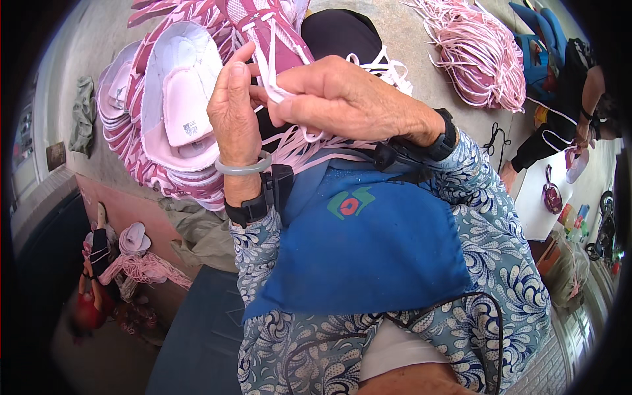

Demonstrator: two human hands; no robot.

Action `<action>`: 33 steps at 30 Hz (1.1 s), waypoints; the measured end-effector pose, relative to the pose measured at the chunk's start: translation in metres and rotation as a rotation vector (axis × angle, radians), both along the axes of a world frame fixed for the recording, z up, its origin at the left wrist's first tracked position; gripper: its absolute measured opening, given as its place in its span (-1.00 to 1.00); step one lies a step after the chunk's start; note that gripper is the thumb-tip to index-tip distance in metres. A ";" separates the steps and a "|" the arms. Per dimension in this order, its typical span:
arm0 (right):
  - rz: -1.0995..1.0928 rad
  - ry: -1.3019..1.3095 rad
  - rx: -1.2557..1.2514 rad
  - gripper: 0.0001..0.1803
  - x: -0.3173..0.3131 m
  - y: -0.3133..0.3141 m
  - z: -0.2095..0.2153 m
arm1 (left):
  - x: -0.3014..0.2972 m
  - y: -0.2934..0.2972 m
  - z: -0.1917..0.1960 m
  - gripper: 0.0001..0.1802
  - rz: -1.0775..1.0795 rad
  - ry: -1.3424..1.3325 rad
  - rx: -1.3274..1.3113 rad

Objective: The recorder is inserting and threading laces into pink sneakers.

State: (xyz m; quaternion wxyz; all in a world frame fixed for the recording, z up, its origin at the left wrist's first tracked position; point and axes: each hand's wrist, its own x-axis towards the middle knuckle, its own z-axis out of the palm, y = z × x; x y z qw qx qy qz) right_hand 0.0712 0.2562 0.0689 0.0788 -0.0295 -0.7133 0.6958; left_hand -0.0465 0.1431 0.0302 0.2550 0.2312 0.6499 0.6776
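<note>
A pink and maroon shoe upper (284, 41) lies in front of me with a pale shoelace (271, 71) running up its lacing. My right hand (336, 99) pinches this lace between thumb and bent fingers. Close beside it on the left, my left hand (236, 108) is raised, with fingers stretched and apart near the lace; some of its fingers are partly hidden behind. Below the hands, more loose pink laces (306, 150) hang over the blue apron (368, 257) on my lap.
At the left stand nested stacks of pink shoe uppers (181, 99). A black rounded object (342, 36) sits beyond my right hand. A heap of laced pink uppers (477, 59) lies far right. One person (582, 99) works at the right, another (92, 296) at the lower left.
</note>
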 end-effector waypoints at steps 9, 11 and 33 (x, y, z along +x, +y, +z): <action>0.490 0.207 0.321 -0.79 0.007 -0.059 -0.005 | -0.004 -0.002 0.019 -0.65 -0.239 -0.269 -0.144; 0.453 0.193 0.342 -0.78 0.013 -0.044 0.000 | -0.004 -0.013 0.025 -0.65 -0.209 -0.286 -0.095; -0.155 -0.253 -0.803 -0.69 -0.031 0.019 -0.037 | 0.034 -0.024 0.061 -0.65 -0.912 0.072 -0.039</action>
